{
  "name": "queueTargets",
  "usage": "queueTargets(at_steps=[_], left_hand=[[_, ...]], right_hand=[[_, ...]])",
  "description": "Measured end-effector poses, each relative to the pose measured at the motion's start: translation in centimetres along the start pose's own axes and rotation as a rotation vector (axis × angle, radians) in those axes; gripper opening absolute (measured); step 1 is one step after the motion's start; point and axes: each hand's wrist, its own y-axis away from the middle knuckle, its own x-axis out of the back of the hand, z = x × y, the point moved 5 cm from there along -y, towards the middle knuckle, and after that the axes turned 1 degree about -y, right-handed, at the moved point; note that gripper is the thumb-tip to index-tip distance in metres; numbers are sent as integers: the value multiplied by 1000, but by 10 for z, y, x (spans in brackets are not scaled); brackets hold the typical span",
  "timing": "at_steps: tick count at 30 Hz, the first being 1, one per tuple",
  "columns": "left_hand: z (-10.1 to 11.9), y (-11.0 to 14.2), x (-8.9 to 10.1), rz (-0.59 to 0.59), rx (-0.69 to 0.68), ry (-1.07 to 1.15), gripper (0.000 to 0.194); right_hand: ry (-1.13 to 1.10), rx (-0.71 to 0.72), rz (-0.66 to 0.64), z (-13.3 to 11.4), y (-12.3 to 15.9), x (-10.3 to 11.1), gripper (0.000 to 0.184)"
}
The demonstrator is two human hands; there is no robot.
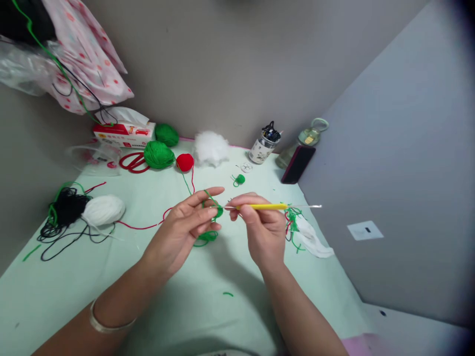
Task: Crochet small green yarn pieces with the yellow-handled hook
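Note:
My left hand (187, 225) pinches a small green crochet piece (218, 211) between thumb and fingers, with green yarn looped over its forefinger. A second bit of green crochet (207, 237) hangs just below it. My right hand (261, 225) is closed round a yellow-handled crochet hook (267, 206) held level, its metal tip pointing left into the green piece. Both hands hover above the pale green table cover (148, 277). A green strand runs from the work back toward a green yarn ball (159, 154).
Along the back lie a second green ball (166, 134), a red ball (184, 161), white stuffing (211, 147), red scissors (132, 162) and a tissue box (124, 134). Black yarn (66, 210) and white yarn (104, 209) sit left. A jar (262, 147), a bottle (306, 138) and a phone (298, 163) stand right.

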Motion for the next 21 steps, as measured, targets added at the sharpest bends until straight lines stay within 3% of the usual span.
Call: queueTargets(at_steps=[3, 8, 12, 17, 21], left_hand=[[-1, 2, -1, 20, -53, -128, 32], [1, 3, 1, 39, -80, -210, 30], [4, 4, 1, 51, -84, -239, 29], [6, 6, 3, 66, -132, -277, 28], [7, 7, 6, 116, -222, -353, 30]], right_hand=[[21, -45, 0, 5, 1, -2, 14], [-188, -174, 41, 15, 1, 3, 16], [-177, -178, 25, 12, 0, 4, 21], [38, -19, 10, -2, 2, 4, 20], [374, 298, -91, -18, 10, -4, 22]])
